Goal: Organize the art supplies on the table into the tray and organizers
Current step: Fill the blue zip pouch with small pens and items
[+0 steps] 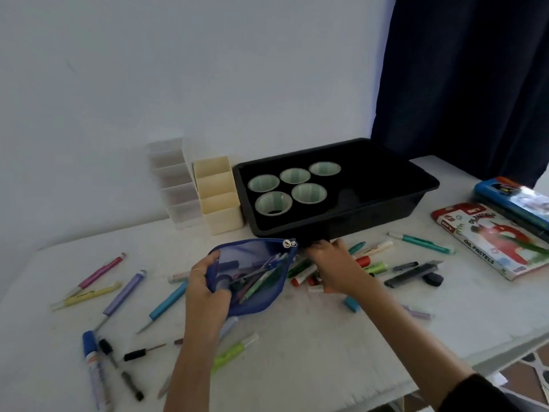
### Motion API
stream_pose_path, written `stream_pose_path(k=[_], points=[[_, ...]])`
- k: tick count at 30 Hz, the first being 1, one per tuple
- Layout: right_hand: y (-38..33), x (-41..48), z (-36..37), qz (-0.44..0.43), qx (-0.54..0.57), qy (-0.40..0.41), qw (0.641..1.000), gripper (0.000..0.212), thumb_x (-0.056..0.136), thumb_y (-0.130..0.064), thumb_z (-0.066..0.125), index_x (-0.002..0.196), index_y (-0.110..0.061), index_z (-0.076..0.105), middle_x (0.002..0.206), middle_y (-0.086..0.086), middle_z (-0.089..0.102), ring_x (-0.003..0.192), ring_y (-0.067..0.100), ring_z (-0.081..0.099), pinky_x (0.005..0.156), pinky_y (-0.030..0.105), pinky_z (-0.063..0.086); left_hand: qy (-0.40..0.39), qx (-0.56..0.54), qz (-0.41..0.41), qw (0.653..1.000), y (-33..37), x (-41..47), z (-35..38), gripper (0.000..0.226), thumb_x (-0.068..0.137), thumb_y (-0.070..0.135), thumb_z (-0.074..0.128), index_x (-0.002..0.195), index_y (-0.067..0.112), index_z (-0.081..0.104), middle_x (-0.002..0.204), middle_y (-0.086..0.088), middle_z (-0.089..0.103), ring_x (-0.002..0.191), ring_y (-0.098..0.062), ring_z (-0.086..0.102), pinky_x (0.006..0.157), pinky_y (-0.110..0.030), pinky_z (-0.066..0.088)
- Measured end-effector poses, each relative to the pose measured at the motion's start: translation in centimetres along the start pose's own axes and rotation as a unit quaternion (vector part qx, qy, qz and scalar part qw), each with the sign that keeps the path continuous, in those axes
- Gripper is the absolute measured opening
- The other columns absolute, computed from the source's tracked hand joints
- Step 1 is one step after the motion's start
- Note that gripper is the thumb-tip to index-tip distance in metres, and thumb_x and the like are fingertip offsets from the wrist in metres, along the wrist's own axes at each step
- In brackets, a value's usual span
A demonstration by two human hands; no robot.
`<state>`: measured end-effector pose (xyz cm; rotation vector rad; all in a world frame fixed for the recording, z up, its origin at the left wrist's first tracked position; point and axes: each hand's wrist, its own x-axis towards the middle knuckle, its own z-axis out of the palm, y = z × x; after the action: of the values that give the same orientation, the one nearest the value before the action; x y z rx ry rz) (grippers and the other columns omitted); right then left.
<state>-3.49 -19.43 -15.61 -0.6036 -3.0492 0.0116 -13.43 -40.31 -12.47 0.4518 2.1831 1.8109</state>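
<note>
The left hand [205, 289] grips a blue mesh pouch [258, 298] just above the white surface [297, 367], its fingers [219, 292] curled over the unzipped edge; pens show inside. The right hand [332, 266] reaches over a heap of markers [371, 263] just before the front wall of the black tray [386, 212]; its grasp cannot be made out. Five tape rolls [309, 193] lie in the tray's left part. A cream organizer [219, 203] touches the tray's left side, with a clear organizer [178, 188] beside it. Loose pens [124, 292] lie scattered at left. An oil pastels box [499, 245] and a blue case [514, 197] sit at right.
</note>
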Motion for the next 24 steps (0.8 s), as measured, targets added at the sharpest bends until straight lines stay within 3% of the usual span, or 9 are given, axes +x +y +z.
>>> stream_pose_path(k=[3,4,7,11,15,17,19,21,24], points=[[1.4,0.0,0.4,-0.03,-0.026,-0.021,0.999,0.041,0.085,-0.019,0.056,0.126,-0.019,0.049,0.127,0.006,0.045,0.118,0.027,0.038,0.093,0.043,0.029,0.028,-0.009,-0.006,1.0,0.9,-1.3,1.7,0.051,0.086,-0.015,0.047,0.122,0.02,0.051,0.104,0.014,0.056,0.091,0.0,0.054,0.065,-0.008,0.046],[1.8,0.0,0.5,-0.036,-0.024,-0.021,0.999,0.039,0.087,-0.018,0.054,0.126,-0.02,0.05,0.127,0.007,0.043,0.118,0.028,0.036,0.095,0.046,0.029,0.033,-0.013,-0.011,0.999,1.2,-1.8,2.2,0.056,0.083,-0.021,0.044,0.123,0.017,0.051,0.101,0.016,0.055,0.093,-0.001,0.054,0.064,-0.007,0.045],[2.4,0.1,0.3,-0.036,0.005,-0.005,0.999,0.032,0.093,-0.012,0.047,0.122,-0.02,0.055,0.125,0.008,0.039,0.117,0.03,0.031,0.099,0.049,0.026,0.059,-0.023,-0.033,0.997,1.5,-3.2,3.0,0.067,0.076,-0.025,0.04,0.128,0.016,0.051,0.107,0.012,0.055,0.103,-0.011,0.051,0.069,-0.016,0.045],[3.5,-0.1,0.1,-0.082,0.072,0.052,0.993,0.023,0.091,-0.014,0.053,0.113,-0.019,0.057,0.116,0.003,0.047,0.112,0.024,0.038,0.09,0.037,0.031,0.124,-0.043,-0.042,0.99,1.7,-4.9,3.3,0.069,0.075,-0.024,0.04,0.13,0.018,0.05,0.127,-0.005,0.053,0.11,-0.02,0.054,0.083,-0.033,0.049],[4.6,-1.6,-0.6,-0.13,0.199,0.097,0.967,0.022,0.084,-0.007,0.06,0.099,-0.021,0.055,0.099,-0.006,0.052,0.096,0.014,0.043,0.083,0.029,0.04,0.167,-0.07,-0.04,0.983,2.8,-6.6,3.4,0.066,0.077,-0.023,0.038,0.129,0.017,0.048,0.111,0.003,0.054,0.087,-0.001,0.055,0.065,-0.016,0.044],[4.7,-2.8,-1.4,-0.109,0.275,0.12,0.948,0.023,0.085,-0.005,0.059,0.094,-0.025,0.054,0.092,-0.013,0.05,0.089,0.006,0.044,0.078,0.019,0.039,0.182,-0.079,-0.038,0.979,2.8,-7.0,3.3,0.067,0.076,-0.023,0.039,0.13,0.016,0.047,0.115,-0.002,0.056,0.094,-0.01,0.058,0.066,-0.018,0.045],[4.4,-4.1,-2.5,-0.069,0.386,0.164,0.905,0.027,0.085,-0.004,0.062,0.092,-0.029,0.053,0.089,-0.017,0.054,0.085,0.0,0.052,0.075,0.014,0.044,0.184,-0.082,-0.039,0.979,2.6,-7.2,3.4,0.069,0.075,-0.023,0.04,0.131,0.016,0.047,0.118,-0.004,0.057,0.097,-0.014,0.058,0.066,-0.02,0.046],[3.9,-5.3,-3.7,-0.031,0.501,0.213,0.838,0.033,0.083,-0.004,0.066,0.1,-0.028,0.052,0.088,-0.011,0.06,0.081,0.002,0.059,0.073,0.017,0.05,0.173,-0.081,-0.039,0.981,2.4,-7.3,3.7,0.069,0.074,-0.023,0.041,0.13,0.018,0.048,0.12,-0.003,0.057,0.102,-0.016,0.058,0.068,-0.02,0.047],[3.1,-6.9,-5.8,-0.004,0.648,0.216,0.73,0.052,0.081,0.001,0.068,0.119,-0.026,0.044,0.091,0.004,0.064,0.079,0.015,0.065,0.073,0.024,0.056,0.141,-0.075,-0.042,0.986,2.0,-7.3,4.4,0.069,0.074,-0.023,0.046,0.127,0.021,0.05,0.125,-0.003,0.055,0.113,-0.02,0.055,0.079,-0.025,0.05]])
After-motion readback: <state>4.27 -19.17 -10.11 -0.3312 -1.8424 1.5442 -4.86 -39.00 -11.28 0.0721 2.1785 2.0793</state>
